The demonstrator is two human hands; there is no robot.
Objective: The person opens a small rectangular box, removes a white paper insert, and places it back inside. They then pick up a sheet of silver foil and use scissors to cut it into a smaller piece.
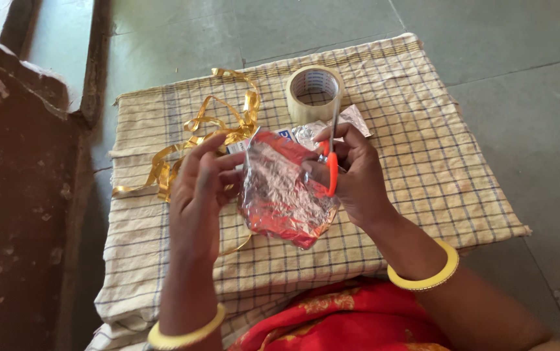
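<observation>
- Grey stone floor all round, a worn dark wall off to the left; a low bench [423, 195] draped in a cream checked cloth, seen from above.
- Held up over the middle of the cloth: a crinkled foil wrapper [283, 195], silver inside, red at its edges.
- Probably very light, thin and limp, holding creases; slick on the shiny face and easily torn, so best taken by an edge or fold, pinched flat, not by the loose middle.
- Left hand [198, 188] at the wrapper's left edge, fingers loosely curled and partly spread, thumb side pressed to the foil, keeping it up.
- Right hand [351, 175] at the wrapper's right edge, closed round orange-handled scissors [330, 159], blades pointing away toward the tape; whether the blades are open cannot be told.
- Beyond the wrapper: a roll of clear tape [315, 93] standing on the cloth, with scraps of silvery foil [354, 120] just beside it.
- Left of the wrapper: a tangle of gold ribbon [221, 127], one loop trailing under the left hand and near enough to snag.
- Nearer than the wrapper: red patterned fabric [338, 322] of the lap, and yellow bangles [426, 276] on both wrists.
</observation>
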